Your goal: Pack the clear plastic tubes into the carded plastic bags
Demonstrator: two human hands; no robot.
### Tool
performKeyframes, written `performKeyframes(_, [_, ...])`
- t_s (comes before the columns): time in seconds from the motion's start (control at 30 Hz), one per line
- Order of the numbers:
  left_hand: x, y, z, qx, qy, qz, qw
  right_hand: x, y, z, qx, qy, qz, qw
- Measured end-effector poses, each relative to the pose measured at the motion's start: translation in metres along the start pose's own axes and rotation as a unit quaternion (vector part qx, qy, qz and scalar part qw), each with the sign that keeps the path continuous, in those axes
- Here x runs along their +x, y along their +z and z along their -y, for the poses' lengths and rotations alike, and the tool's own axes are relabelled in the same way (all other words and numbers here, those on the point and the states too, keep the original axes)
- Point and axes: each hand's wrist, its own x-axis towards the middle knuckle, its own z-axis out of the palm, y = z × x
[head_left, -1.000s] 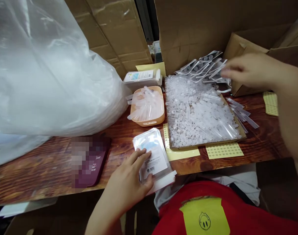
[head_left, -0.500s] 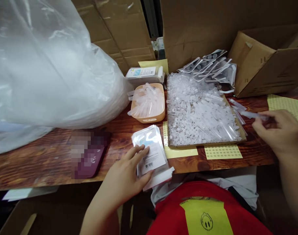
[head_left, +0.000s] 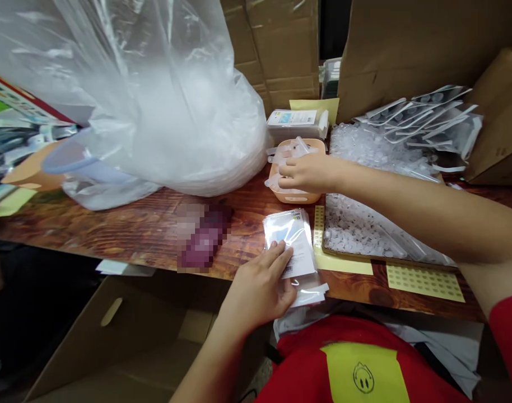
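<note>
My left hand (head_left: 266,280) lies with its fingers apart on a stack of clear plastic sleeves with printed cards (head_left: 300,238) at the table's front edge. My right hand (head_left: 304,172) reaches over a peach basket (head_left: 296,198) holding frosted plastic tubes (head_left: 302,146); its fingers are bent down on the tubes, and whether they grip one is hidden. Under my right forearm is a cardboard tray (head_left: 361,255) full of small clear and white plastic pieces (head_left: 352,224).
A large clear bag (head_left: 189,117) bulges at the back left. Behind the basket sits another sleeve stack (head_left: 292,117). Filled pouches (head_left: 428,120) and a cardboard box (head_left: 499,123) stand back right. Yellow sticker sheets (head_left: 424,281) lie in front.
My right hand has moved left from beside the tray, where it held a thin clear tube, to the peach basket. My left hand stays on the sleeves. The view has turned left.
</note>
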Motion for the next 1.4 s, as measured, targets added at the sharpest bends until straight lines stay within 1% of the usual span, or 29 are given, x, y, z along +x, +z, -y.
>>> performKeyframes(0.07, [-0.003,0.005,-0.003,-0.003,-0.004,-0.021,1.000,0.021,0.004,0.000,0.005,-0.004,0.032,0.999])
performKeyframes(0.13, [-0.004,0.008,-0.005,-0.019,-0.019,-0.029,0.999,0.032,0.012,0.000,0.014,0.012,0.035,0.999])
performKeyframes(0.23, [-0.005,0.006,-0.007,-0.039,-0.065,-0.043,0.996,0.039,0.022,-0.003,0.034,0.053,0.038,0.997])
performKeyframes(0.37, [-0.007,0.000,-0.009,-0.025,-0.127,-0.075,0.989,0.046,0.027,-0.009,0.065,0.090,0.055,0.992])
performKeyframes(0.47, [-0.008,-0.003,-0.008,-0.039,-0.155,-0.072,0.984,0.045,0.028,-0.021,0.079,0.104,0.051,0.990])
performKeyframes(0.5, [-0.008,-0.004,-0.008,-0.058,-0.160,-0.071,0.983,0.041,0.027,-0.025,0.088,0.116,0.037,0.989])
performKeyframes(0.57, [-0.006,-0.004,-0.007,-0.104,-0.168,-0.083,0.977,0.025,0.022,-0.026,0.119,0.151,-0.020,0.981])
performKeyframes(0.6, [-0.005,-0.004,-0.008,-0.127,-0.173,-0.100,0.972,0.012,0.017,-0.022,0.140,0.165,-0.065,0.974])
performKeyframes(0.63, [-0.002,-0.003,-0.008,-0.148,-0.179,-0.121,0.965,-0.003,0.010,-0.013,0.166,0.173,-0.125,0.963])
performKeyframes(0.67, [0.000,-0.003,-0.010,-0.166,-0.189,-0.143,0.957,-0.020,0.002,0.000,0.184,0.173,-0.178,0.951])
performKeyframes(0.73, [0.006,-0.002,-0.013,-0.202,-0.213,-0.183,0.938,-0.054,-0.018,0.037,0.246,0.128,-0.325,0.904])
performKeyframes(0.8, [0.012,-0.001,-0.018,-0.247,-0.236,-0.222,0.913,-0.084,-0.033,0.081,0.312,0.076,-0.391,0.863])
performKeyframes(0.83, [0.015,0.000,-0.020,-0.273,-0.246,-0.242,0.898,-0.095,-0.037,0.101,0.348,0.035,-0.389,0.853])
performKeyframes(0.9, [0.019,0.002,-0.027,-0.331,-0.277,-0.273,0.860,-0.106,-0.036,0.135,0.395,-0.003,-0.392,0.831])
performKeyframes(0.93, [0.021,0.003,-0.030,-0.366,-0.299,-0.278,0.836,-0.108,-0.031,0.146,0.403,-0.004,-0.398,0.824])
performKeyframes(1.0, [0.024,0.004,-0.037,-0.442,-0.345,-0.267,0.784,-0.105,-0.018,0.159,0.390,0.022,-0.427,0.816])
performKeyframes(1.07, [0.027,0.004,-0.042,-0.507,-0.372,-0.248,0.737,-0.099,-0.006,0.163,0.353,0.036,-0.452,0.818])
performKeyframes(1.1, [0.029,0.004,-0.044,-0.530,-0.377,-0.242,0.720,-0.096,-0.003,0.162,0.327,0.030,-0.461,0.824])
performKeyframes(1.17, [0.031,0.003,-0.045,-0.559,-0.381,-0.239,0.697,-0.091,0.000,0.161,0.247,0.000,-0.465,0.850])
performKeyframes(1.27, [0.031,0.002,-0.042,-0.583,-0.385,-0.245,0.672,-0.085,-0.003,0.160,0.129,-0.032,-0.431,0.892])
performKeyframes(1.33, [0.031,0.003,-0.039,-0.593,-0.386,-0.251,0.660,-0.081,-0.003,0.161,0.127,-0.025,-0.394,0.910])
performKeyframes(1.4, [0.030,0.004,-0.038,-0.604,-0.389,-0.258,0.646,-0.080,-0.003,0.163,0.198,0.007,-0.363,0.911])
